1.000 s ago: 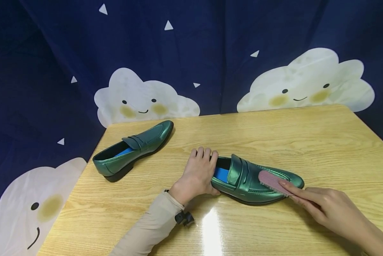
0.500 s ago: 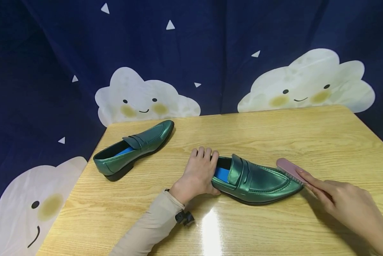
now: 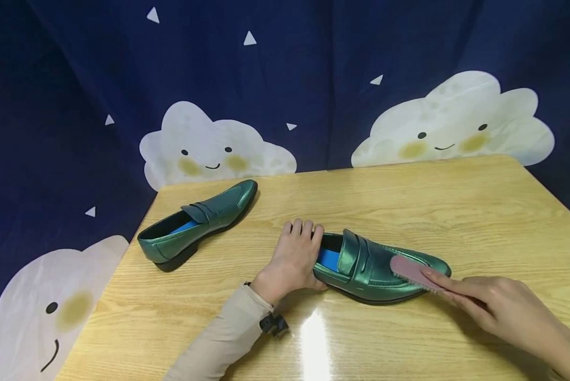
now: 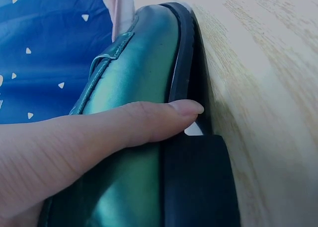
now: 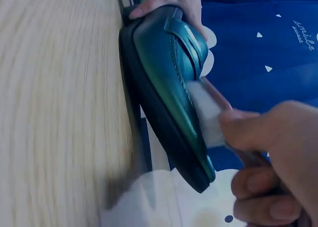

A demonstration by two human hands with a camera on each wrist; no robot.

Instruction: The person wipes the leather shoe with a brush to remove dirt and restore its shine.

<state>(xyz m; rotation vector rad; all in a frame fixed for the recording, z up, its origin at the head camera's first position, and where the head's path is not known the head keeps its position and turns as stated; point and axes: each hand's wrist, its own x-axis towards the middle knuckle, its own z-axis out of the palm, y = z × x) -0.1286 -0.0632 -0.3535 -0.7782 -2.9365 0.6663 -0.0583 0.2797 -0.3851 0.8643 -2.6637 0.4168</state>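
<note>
A metallic green loafer (image 3: 385,272) with a blue insole lies on the table, its toe to the right. My left hand (image 3: 292,259) grips it round the heel; in the left wrist view the thumb (image 4: 149,118) presses along its side near the black heel block. My right hand (image 3: 501,307) holds a pink brush (image 3: 411,272) by its handle, bristles down on the shoe's upper near the toe. From the right wrist view, the pale bristles (image 5: 204,110) touch the upper, and the fingers curl round the handle.
The matching green loafer (image 3: 199,222) rests at the table's back left, toe pointing away to the right. Behind the wooden table (image 3: 408,201) hangs a dark blue curtain (image 3: 313,63) with cloud faces. A small black device (image 3: 274,324) sits at the left wrist.
The brush went out to the toe's far edge half a second ago and is now back on the upper, moved leftward with my right hand. My left hand and the loafers stay put.
</note>
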